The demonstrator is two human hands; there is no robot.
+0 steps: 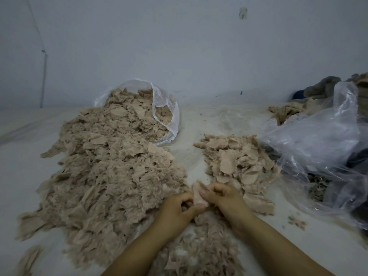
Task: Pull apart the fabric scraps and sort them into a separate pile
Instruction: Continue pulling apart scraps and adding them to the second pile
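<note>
A big heap of beige, fluffy fabric scraps [111, 176] spreads over the left half of the white floor. A smaller pile of flatter scraps [237, 162] lies to the right of it. Between the two, near the bottom centre, my left hand [177, 208] and my right hand [223, 200] meet on one pinkish-beige fabric scrap [198, 194]. Both hands pinch it with curled fingers, one on each side. More fluffy scraps [201, 253] lie under my wrists.
A clear plastic bag [167, 114] holding more scraps lies open at the back of the big heap. A large crumpled clear plastic sheet [318, 148] covers dark cloth on the right. A grey wall [179, 46] rises behind.
</note>
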